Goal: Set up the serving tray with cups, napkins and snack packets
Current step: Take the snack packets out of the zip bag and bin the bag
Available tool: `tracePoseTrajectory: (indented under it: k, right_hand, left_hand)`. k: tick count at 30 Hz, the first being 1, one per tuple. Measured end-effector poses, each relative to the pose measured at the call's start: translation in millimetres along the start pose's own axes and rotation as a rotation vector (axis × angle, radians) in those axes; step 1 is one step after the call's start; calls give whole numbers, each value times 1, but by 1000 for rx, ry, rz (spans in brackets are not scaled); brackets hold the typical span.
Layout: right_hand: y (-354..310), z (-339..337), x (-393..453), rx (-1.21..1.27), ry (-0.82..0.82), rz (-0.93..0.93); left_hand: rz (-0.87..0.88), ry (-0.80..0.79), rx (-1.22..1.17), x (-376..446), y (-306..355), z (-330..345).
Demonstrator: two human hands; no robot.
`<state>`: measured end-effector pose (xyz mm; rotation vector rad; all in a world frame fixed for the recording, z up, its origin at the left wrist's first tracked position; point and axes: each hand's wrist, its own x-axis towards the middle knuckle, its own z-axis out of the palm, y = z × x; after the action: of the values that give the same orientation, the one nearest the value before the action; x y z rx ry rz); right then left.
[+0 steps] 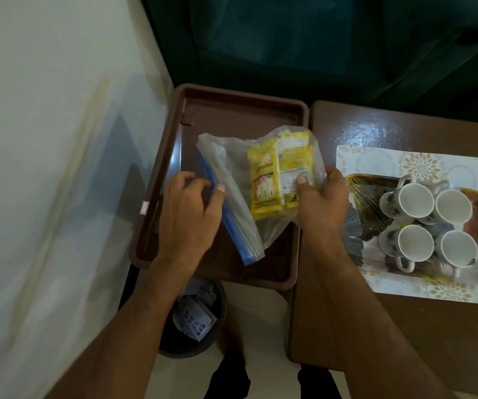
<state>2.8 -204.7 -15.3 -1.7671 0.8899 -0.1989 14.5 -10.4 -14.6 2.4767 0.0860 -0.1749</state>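
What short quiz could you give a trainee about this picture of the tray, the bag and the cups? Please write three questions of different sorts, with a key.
1. True or false: the cups stand on the brown tray.
2. How many cups are there? A) three B) four C) six
3. Fill in: the right hand holds the yellow packets through the clear ____.

Key:
1. False; they stand on the patterned tray on the table.
2. B
3. bag; the left hand pinches its blue zip edge.
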Motion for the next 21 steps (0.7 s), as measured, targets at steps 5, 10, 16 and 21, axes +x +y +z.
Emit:
tracePoseTrajectory:
  k: [5,10,16,21]
  right_hand:
    - [1,2,3,51,-10,28]
    - [0,3,6,70,-28,40]
    - [-1,4,8,84,-65,61]
    - [1,2,14,164,-76,97]
  left_hand:
    - [-228,-104,-161,11,1,11]
    - [-537,-44,-725,26,9,13]
    - [-340,71,-416,35,1,17]
    - [-187,180,-190,49,-9,11]
